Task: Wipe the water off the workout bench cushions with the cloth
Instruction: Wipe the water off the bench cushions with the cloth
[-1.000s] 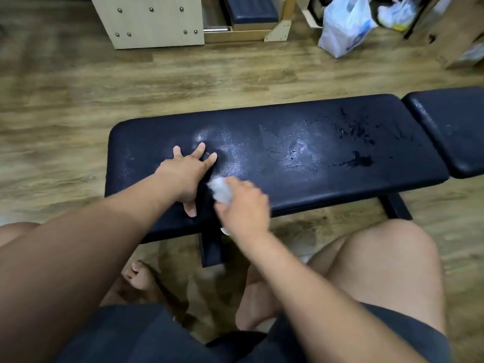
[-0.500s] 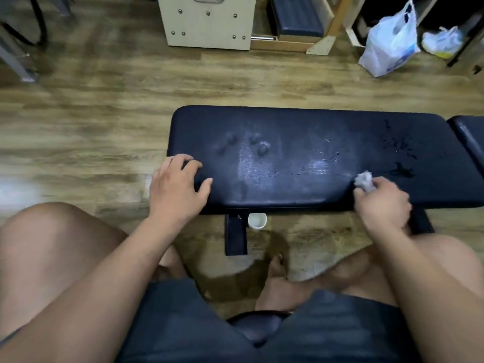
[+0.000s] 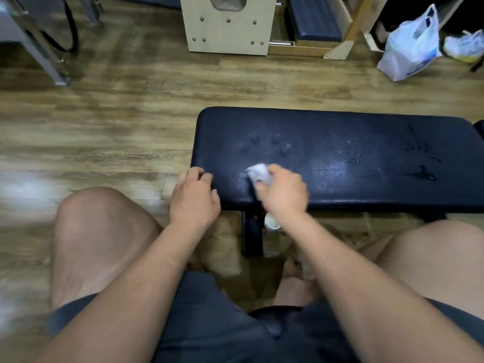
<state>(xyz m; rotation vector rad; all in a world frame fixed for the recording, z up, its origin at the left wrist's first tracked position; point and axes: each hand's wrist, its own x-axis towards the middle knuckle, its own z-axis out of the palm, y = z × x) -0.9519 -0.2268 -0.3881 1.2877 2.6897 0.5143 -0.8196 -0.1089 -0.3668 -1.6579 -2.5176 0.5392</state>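
The cloth (image 3: 258,172), a small, soft, light wad, sits just left of frame centre, pinched in the right hand's (image 3: 284,195) curled fingers and pressed onto the bench cushion (image 3: 340,142). The left hand (image 3: 195,200) curls over the cushion's lower left corner. The vinyl looks slick and padded, so firm bunched pressure should suit; water drops (image 3: 423,175) lie at the right

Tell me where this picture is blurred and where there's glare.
Head view: the right hand and the cloth it grips are motion-blurred. Head view: the floor smears at the left edge, with a pale glare patch. Head view: light sheens off the wet bench cushion near its middle.
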